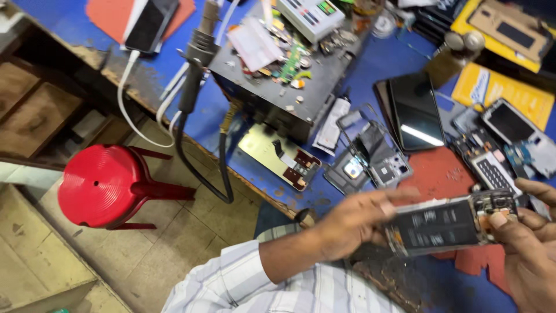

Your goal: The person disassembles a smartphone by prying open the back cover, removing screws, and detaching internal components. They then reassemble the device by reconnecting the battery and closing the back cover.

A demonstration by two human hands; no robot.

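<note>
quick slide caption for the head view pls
Both hands, left hand and right hand, hold an opened phone above a cluttered blue workbench.

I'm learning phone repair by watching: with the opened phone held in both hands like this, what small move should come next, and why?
Probably steady it first: lower the opened phone toward the blue bench. The left hand grips its lower end, blurred, while the right hand has its thumb on the exposed board at the top, and the phone hangs in the air above the cluttered bench.
</note>
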